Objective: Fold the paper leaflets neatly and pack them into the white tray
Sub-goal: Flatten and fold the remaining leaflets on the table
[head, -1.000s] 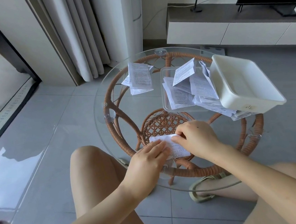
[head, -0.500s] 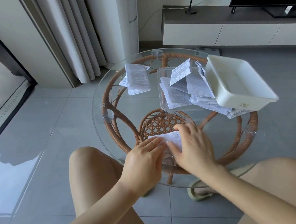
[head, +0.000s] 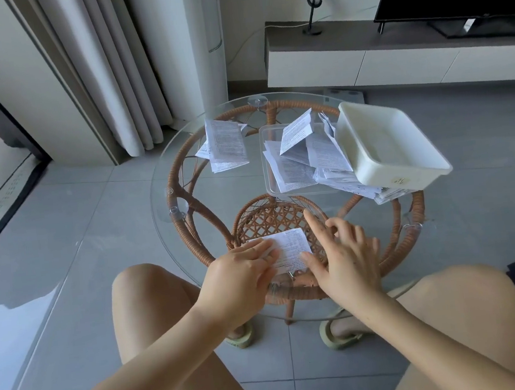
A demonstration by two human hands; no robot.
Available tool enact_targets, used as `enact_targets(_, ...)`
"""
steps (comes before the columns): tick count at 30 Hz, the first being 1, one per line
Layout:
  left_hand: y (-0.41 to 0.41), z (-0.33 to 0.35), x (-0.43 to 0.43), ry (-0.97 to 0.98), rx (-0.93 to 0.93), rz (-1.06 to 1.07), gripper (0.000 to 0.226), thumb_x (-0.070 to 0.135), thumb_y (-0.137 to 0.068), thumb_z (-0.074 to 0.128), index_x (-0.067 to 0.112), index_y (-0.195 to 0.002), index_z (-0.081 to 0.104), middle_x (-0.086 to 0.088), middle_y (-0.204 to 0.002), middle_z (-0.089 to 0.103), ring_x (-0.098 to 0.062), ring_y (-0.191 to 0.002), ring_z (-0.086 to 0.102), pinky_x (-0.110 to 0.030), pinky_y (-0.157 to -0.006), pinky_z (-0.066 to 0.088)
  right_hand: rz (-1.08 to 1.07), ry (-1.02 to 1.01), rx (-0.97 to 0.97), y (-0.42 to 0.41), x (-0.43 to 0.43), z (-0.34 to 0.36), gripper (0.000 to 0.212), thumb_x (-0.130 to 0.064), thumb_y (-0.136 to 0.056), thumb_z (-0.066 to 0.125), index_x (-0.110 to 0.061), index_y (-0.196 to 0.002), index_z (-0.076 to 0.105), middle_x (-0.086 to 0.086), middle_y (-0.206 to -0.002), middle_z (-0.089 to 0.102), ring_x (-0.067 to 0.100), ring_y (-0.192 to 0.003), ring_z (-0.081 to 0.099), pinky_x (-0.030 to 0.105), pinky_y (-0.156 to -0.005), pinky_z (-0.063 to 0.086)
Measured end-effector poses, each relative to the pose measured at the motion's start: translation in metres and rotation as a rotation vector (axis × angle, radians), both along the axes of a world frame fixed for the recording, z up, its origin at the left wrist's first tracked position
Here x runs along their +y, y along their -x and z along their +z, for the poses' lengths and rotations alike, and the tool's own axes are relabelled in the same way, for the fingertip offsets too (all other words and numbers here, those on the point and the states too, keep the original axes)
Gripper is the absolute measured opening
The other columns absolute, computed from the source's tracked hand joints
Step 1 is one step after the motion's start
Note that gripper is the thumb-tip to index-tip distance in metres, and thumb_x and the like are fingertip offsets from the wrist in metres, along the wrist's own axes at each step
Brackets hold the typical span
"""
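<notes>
A folded white leaflet point(head: 292, 248) lies flat on the near part of the round glass table point(head: 215, 199). My left hand point(head: 242, 275) presses its left end with straight fingers. My right hand point(head: 342, 255) is spread beside its right edge, thumb touching the lower corner, index finger pointing up. The white tray point(head: 384, 146) sits tilted at the far right, propped on a heap of loose leaflets point(head: 303, 158). A separate small stack of leaflets point(head: 226, 149) lies at the far left of the table.
A clear plastic lid or tray point(head: 270, 190) lies under the loose leaflets. The table has a rattan frame point(head: 183, 199) below the glass. My knees flank the near edge. A TV stand point(head: 362, 56) and curtains point(head: 109, 67) are behind.
My right hand slid from on top of the leaflet to its right side and opened its fingers. The leaflet now lies flat and more exposed. My left hand stays pressing its left end.
</notes>
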State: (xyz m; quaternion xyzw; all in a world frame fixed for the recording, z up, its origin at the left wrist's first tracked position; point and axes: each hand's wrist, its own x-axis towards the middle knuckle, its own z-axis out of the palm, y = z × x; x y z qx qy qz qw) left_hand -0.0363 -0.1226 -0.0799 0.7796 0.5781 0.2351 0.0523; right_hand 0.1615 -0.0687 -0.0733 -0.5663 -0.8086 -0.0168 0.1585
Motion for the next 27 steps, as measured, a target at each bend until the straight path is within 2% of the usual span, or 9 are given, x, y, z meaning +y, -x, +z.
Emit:
enact_targets(4, -0.001, 0.000, 0.001, -0.017, 0.025, -0.013, 0.029, 0.024, -0.084, 0.057, 0.018, -0.106, 0.075, 0.006, -0.118, 0.068, -0.014, -0.113, 0.063, -0.035, -0.072, 0.061, 0.015, 0.116, 0.063, -0.006, 0.012, 0.010, 0.068, -0.037, -0.078, 0.066, -0.035, -0.142, 0.041, 0.006, -0.110, 0.056, 0.033, -0.093, 0.056, 0.043, -0.072, 0.044)
enact_targets(6, 0.002, 0.002, 0.000, -0.027, 0.030, -0.038, 0.028, 0.023, -0.085, 0.055, 0.017, -0.102, 0.076, 0.006, -0.116, 0.069, -0.015, -0.110, 0.064, -0.033, -0.069, 0.061, 0.074, 0.094, 0.112, -0.004, 0.015, 0.017, 0.066, -0.027, -0.080, 0.065, -0.032, -0.142, 0.041, 0.006, -0.116, 0.057, 0.033, -0.100, 0.056, 0.044, -0.078, 0.043)
enact_targets(9, 0.013, 0.007, 0.006, -0.079, 0.068, -0.147, 0.032, 0.029, -0.088, 0.047, 0.021, -0.099, 0.076, 0.009, -0.117, 0.068, -0.012, -0.109, 0.063, -0.029, -0.078, 0.055, 0.410, -0.043, -0.018, -0.004, 0.008, 0.019, 0.049, -0.043, -0.089, 0.046, -0.023, -0.133, 0.055, 0.007, -0.136, 0.053, 0.029, -0.124, 0.049, 0.048, -0.099, 0.034)
enact_targets(12, 0.026, 0.010, 0.019, -0.097, 0.157, -0.242, 0.032, 0.031, -0.088, 0.046, 0.028, -0.104, 0.074, 0.012, -0.122, 0.065, -0.012, -0.115, 0.056, -0.031, -0.091, 0.037, 0.666, -0.014, -0.245, -0.008, 0.002, 0.009, 0.064, -0.061, -0.091, 0.036, -0.015, -0.130, 0.058, 0.005, -0.140, 0.050, 0.027, -0.131, 0.043, 0.053, -0.108, 0.023)
enact_targets(16, 0.020, 0.020, 0.015, -0.114, 0.206, -0.205, 0.027, 0.021, -0.079, 0.059, 0.029, -0.097, 0.077, 0.004, -0.106, 0.069, -0.017, -0.101, 0.059, -0.031, -0.087, 0.038, 0.695, -0.018, -0.234, -0.014, -0.009, 0.012, 0.068, -0.071, -0.084, 0.043, -0.016, -0.118, 0.062, 0.003, -0.118, 0.060, 0.026, -0.102, 0.056, 0.044, -0.090, 0.038)
enact_targets(19, -0.004, 0.018, -0.015, -0.019, 0.144, -0.204, 0.031, 0.040, -0.086, 0.051, 0.028, -0.104, 0.074, 0.007, -0.107, 0.067, -0.014, -0.096, 0.060, -0.030, -0.086, 0.046, 0.671, -0.012, -0.232, -0.019, -0.028, 0.012, 0.068, -0.073, -0.079, 0.048, -0.014, -0.108, 0.065, 0.004, -0.106, 0.059, 0.024, -0.088, 0.052, 0.040, -0.078, 0.041)
enact_targets(22, -0.015, 0.004, -0.037, -0.011, 0.122, -0.183, 0.041, 0.052, -0.086, 0.051, 0.022, -0.105, 0.072, 0.007, -0.110, 0.067, -0.014, -0.100, 0.061, -0.027, -0.092, 0.043, 0.648, -0.109, -0.182, -0.020, -0.045, 0.001, 0.031, -0.031, -0.074, 0.071, -0.011, -0.097, 0.067, 0.003, -0.091, 0.060, 0.022, -0.077, 0.050, 0.034, -0.068, 0.037)
enact_targets(24, -0.017, -0.003, -0.042, -0.040, 0.102, -0.184, 0.037, 0.048, -0.086, 0.057, 0.017, -0.099, 0.072, 0.004, -0.108, 0.068, -0.015, -0.104, 0.061, -0.030, -0.093, 0.045, 0.651, -0.165, -0.052, -0.022, -0.051, -0.004, 0.012, -0.007, -0.072, 0.068, -0.011, -0.084, 0.067, 0.002, -0.081, 0.059, 0.022, -0.072, 0.049, 0.032, -0.065, 0.036)
enact_targets(27, -0.017, -0.006, -0.047, -0.048, -0.105, -0.184, 0.027, 0.037, -0.084, 0.067, 0.012, -0.092, 0.073, 0.002, -0.103, 0.070, -0.014, -0.103, 0.061, -0.031, -0.092, 0.048, 0.665, -0.130, 0.130, -0.025, -0.049, -0.004, 0.008, -0.012, -0.080, 0.065, -0.015, -0.073, 0.068, -0.004, -0.073, 0.058, 0.018, -0.069, 0.048, 0.028, -0.065, 0.034)
